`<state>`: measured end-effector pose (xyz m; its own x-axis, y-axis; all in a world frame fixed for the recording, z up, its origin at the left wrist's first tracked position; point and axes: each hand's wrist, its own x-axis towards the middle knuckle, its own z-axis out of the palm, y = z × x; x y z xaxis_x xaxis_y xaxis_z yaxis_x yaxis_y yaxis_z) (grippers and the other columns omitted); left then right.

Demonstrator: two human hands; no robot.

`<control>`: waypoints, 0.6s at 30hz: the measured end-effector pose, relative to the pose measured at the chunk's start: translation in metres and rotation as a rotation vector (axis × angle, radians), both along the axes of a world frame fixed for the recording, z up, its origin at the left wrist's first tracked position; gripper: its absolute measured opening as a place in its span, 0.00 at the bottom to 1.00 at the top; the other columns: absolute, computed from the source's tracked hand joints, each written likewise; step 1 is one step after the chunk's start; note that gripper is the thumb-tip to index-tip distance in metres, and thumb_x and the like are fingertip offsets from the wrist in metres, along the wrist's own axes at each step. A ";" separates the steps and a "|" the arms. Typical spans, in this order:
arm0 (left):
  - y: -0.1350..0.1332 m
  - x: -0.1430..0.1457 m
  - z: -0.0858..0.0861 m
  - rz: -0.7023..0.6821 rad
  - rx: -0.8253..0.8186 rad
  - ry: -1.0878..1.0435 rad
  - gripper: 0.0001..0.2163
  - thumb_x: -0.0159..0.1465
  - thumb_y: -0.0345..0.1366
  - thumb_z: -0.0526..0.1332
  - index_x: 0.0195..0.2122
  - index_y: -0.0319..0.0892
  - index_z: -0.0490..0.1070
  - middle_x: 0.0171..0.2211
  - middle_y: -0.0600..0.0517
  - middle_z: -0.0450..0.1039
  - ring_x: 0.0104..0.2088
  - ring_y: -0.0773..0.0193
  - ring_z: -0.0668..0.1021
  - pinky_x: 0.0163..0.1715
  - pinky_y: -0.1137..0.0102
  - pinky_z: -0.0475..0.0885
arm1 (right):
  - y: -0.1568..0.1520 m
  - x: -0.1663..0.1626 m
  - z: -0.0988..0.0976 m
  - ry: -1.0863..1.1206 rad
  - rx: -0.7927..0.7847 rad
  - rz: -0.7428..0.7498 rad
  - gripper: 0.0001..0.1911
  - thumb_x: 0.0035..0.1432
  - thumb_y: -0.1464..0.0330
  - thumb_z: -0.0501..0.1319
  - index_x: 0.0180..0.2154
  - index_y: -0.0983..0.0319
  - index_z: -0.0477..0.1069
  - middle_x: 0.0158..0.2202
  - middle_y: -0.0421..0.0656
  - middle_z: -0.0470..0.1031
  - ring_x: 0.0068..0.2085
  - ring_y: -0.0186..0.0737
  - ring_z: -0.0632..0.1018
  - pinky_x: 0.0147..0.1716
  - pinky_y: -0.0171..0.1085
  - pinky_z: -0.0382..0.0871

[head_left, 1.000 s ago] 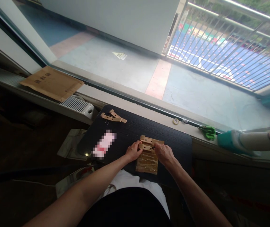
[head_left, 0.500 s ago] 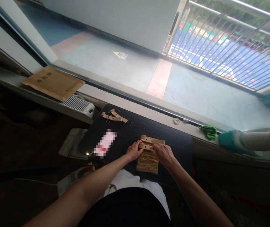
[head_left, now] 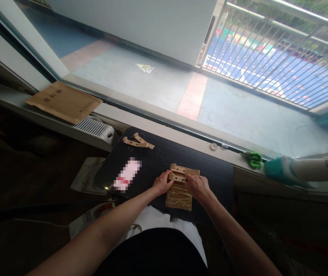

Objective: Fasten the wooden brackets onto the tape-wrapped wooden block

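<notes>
On a black board [head_left: 210, 168] across my lap, my left hand [head_left: 162, 184] and my right hand [head_left: 197, 186] both pinch a short wooden strip [head_left: 177, 178], one at each end. A second wooden strip [head_left: 182, 170] lies just beyond it. Under both strips lies a clear plastic bag of small wooden parts [head_left: 178, 197]. Both hands have their fingers curled shut on the strip.
Two crossed wooden strips [head_left: 137, 142] lie at the board's far left, near a pink card [head_left: 126, 175]. A window sill behind carries green scissors [head_left: 252, 159], a teal and white roll [head_left: 296, 171], a small round object [head_left: 214, 146] and a brown envelope [head_left: 62, 101].
</notes>
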<state>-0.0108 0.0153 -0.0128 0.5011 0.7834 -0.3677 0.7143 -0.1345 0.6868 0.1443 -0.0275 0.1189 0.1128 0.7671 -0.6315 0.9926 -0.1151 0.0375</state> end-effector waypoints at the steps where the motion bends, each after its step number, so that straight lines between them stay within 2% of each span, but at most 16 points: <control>1: 0.000 0.000 0.001 -0.001 0.003 -0.001 0.13 0.58 0.36 0.58 0.45 0.47 0.63 0.42 0.53 0.71 0.42 0.62 0.75 0.43 0.71 0.68 | 0.000 0.001 0.002 0.007 -0.004 0.015 0.13 0.62 0.62 0.56 0.44 0.64 0.69 0.41 0.43 0.74 0.40 0.37 0.76 0.41 0.43 0.71; 8: -0.001 0.000 0.002 -0.005 0.010 0.004 0.14 0.58 0.36 0.57 0.46 0.47 0.63 0.42 0.52 0.71 0.42 0.62 0.76 0.43 0.70 0.68 | 0.004 0.001 0.007 0.028 -0.037 0.065 0.14 0.62 0.62 0.57 0.46 0.63 0.68 0.46 0.45 0.72 0.44 0.39 0.75 0.43 0.44 0.71; 18: 0.000 0.001 0.004 0.004 -0.012 0.007 0.15 0.58 0.36 0.57 0.47 0.48 0.63 0.43 0.53 0.71 0.44 0.62 0.75 0.45 0.70 0.68 | 0.000 0.006 -0.008 0.017 -0.040 0.000 0.14 0.62 0.62 0.57 0.46 0.63 0.69 0.45 0.44 0.72 0.42 0.37 0.75 0.42 0.43 0.71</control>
<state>-0.0102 0.0150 -0.0091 0.4953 0.7808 -0.3809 0.7198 -0.1233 0.6831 0.1502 -0.0277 0.1111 0.1017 0.7411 -0.6636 0.9932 -0.1138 0.0252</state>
